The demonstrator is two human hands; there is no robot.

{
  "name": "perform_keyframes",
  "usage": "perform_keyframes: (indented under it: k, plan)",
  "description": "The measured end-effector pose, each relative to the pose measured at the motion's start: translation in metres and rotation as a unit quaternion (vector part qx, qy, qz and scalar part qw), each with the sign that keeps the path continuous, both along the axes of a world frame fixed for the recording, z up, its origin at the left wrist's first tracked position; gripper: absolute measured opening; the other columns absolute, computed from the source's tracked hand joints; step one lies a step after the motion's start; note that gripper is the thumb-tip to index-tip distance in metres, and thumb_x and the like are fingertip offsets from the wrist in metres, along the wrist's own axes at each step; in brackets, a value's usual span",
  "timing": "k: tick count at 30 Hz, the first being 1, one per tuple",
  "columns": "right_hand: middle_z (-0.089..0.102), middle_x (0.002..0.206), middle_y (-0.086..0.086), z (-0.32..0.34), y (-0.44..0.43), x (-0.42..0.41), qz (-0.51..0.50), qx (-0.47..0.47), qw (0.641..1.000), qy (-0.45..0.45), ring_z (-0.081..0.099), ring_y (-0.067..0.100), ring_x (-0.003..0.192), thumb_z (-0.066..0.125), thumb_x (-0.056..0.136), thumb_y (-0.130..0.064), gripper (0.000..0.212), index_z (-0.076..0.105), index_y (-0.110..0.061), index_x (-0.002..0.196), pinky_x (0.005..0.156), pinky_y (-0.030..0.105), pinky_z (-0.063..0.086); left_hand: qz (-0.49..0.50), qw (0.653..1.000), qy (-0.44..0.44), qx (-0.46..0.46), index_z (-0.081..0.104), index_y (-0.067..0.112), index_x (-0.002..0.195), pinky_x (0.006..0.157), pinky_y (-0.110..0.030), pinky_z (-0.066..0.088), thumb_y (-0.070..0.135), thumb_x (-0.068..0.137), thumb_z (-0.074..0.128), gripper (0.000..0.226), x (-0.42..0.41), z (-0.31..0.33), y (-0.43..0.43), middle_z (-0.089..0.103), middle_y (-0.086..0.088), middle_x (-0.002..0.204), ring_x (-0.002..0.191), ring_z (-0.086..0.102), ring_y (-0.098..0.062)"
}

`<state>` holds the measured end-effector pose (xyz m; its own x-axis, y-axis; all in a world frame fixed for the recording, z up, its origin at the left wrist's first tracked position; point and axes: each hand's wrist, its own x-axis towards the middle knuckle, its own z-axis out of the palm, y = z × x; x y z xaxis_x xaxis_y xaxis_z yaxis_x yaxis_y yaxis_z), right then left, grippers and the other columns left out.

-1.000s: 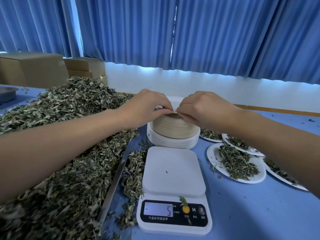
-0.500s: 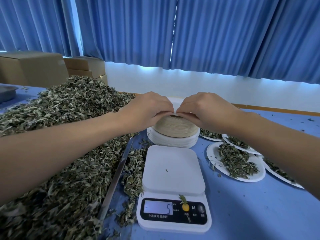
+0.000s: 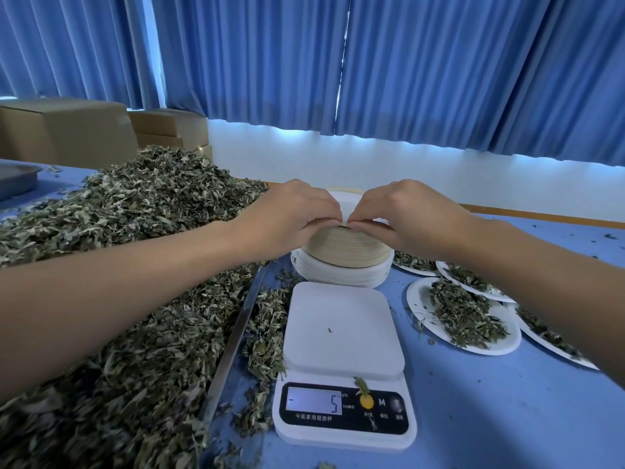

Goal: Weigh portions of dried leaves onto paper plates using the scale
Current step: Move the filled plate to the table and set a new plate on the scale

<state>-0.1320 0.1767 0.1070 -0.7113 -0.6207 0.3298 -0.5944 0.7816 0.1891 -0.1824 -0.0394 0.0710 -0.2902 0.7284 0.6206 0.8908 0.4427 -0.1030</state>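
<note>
1. Up front, the left grip and the right grip meet fingertip to fingertip. Both have their fingers curled and pinch the near rim of the top paper plate.
2. Directly under both grips sits the stack of paper plates, tan-sided above and white below, resting on the blue desk.
3. Nearer the person than the grips stands the white kitchen scale. A leaf speck lies on its platform, and its display shows a minus sign and a 5.
4. Left of the grips, the heap of dried leaves fills a metal tray, whose edge runs just beside the scale.
5. Right of the grips and lower, filled paper plates overlap one another, each holding leaves.
6. Far left beyond the grips are cardboard boxes, and blue curtains hang behind.
</note>
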Motion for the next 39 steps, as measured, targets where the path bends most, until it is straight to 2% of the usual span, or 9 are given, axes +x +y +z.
perform_keyframes:
  k: [7,13,17,22,27,32,35,37,39]
  plan:
    - [0.072,0.104,-0.002,0.001,-0.004,0.003,-0.014,0.036,0.999,0.007,0.065,0.026,0.093,0.050,0.106,-0.035,0.031,0.077,-0.019,0.108,0.083,0.044,0.051,-0.004,1.000,0.008,0.006,0.077,0.011,0.099,0.079,-0.044,0.054,0.020,0.099,0.061,0.018,0.002,-0.001,0.000,0.075,0.001,0.099,0.091,0.068,-0.025]
    - [0.065,0.103,-0.004,0.001,-0.008,0.005,-0.039,0.144,0.988,0.051,0.061,0.023,0.095,0.025,0.108,-0.041,0.046,0.068,-0.024,0.112,0.083,0.038,0.049,0.005,1.000,0.011,0.001,0.077,0.008,0.098,0.079,-0.045,0.053,0.015,0.098,0.062,0.016,0.000,-0.002,0.001,0.075,-0.001,0.098,0.091,0.069,-0.027]
    - [0.063,0.100,0.000,0.000,-0.010,-0.001,-0.031,0.191,0.977,0.084,0.059,0.028,0.094,0.019,0.110,-0.033,0.047,0.064,-0.019,0.108,0.090,0.038,0.046,0.019,1.000,-0.023,0.002,0.076,0.010,0.104,0.083,-0.046,0.051,0.015,0.100,0.061,0.016,-0.001,-0.001,0.002,0.074,-0.001,0.104,0.096,0.067,-0.029]
    - [0.064,0.088,0.006,0.005,-0.008,-0.003,-0.003,0.196,0.972,0.126,0.061,0.033,0.085,0.035,0.108,-0.023,0.036,0.068,-0.012,0.097,0.084,0.042,0.047,0.025,0.999,-0.039,0.011,0.076,0.009,0.106,0.086,-0.046,0.049,0.018,0.099,0.062,0.018,0.000,0.005,0.002,0.073,-0.003,0.105,0.097,0.065,-0.027]
    - [0.058,0.066,0.006,0.012,-0.001,-0.006,0.023,0.184,0.950,0.252,0.058,0.030,0.061,0.060,0.096,-0.011,0.024,0.064,-0.010,0.072,0.063,0.038,0.047,0.054,0.998,-0.031,0.001,0.072,0.010,0.116,0.094,-0.049,0.044,0.025,0.101,0.058,0.025,-0.002,0.012,-0.001,0.069,-0.002,0.118,0.111,0.061,-0.025]
    - [0.057,0.069,0.007,0.012,0.000,-0.010,0.018,0.178,0.941,0.288,0.054,0.030,0.063,0.053,0.098,-0.008,0.025,0.062,-0.009,0.075,0.062,0.040,0.044,0.119,0.993,-0.006,0.000,0.069,0.018,0.122,0.097,-0.042,0.037,0.027,0.104,0.053,0.027,-0.011,0.016,-0.002,0.067,0.002,0.123,0.115,0.057,-0.023]
    - [0.066,0.082,0.007,0.007,-0.002,-0.002,-0.017,0.117,0.962,0.244,0.060,0.032,0.076,0.040,0.107,-0.021,0.037,0.069,-0.009,0.087,0.070,0.043,0.044,0.140,0.990,0.029,0.010,0.073,0.017,0.113,0.092,-0.040,0.039,0.026,0.103,0.054,0.023,-0.008,0.015,-0.003,0.070,0.001,0.114,0.107,0.061,-0.026]
    - [0.070,0.092,0.006,0.001,-0.003,0.009,-0.046,-0.037,0.968,0.242,0.064,0.032,0.085,0.048,0.106,-0.029,0.033,0.073,-0.011,0.095,0.072,0.042,0.048,0.114,0.989,0.090,0.040,0.076,0.011,0.102,0.083,-0.043,0.046,0.019,0.099,0.061,0.017,0.001,0.013,-0.008,0.073,-0.003,0.104,0.094,0.066,-0.030]
    - [0.068,0.101,0.000,-0.007,-0.002,0.022,-0.110,-0.228,0.937,0.239,0.065,0.024,0.091,0.054,0.103,-0.037,0.027,0.072,-0.018,0.106,0.074,0.040,0.050,0.076,0.982,0.164,0.064,0.077,0.008,0.093,0.073,-0.041,0.049,0.011,0.094,0.068,0.010,0.013,0.009,-0.015,0.075,-0.004,0.097,0.084,0.069,-0.030]
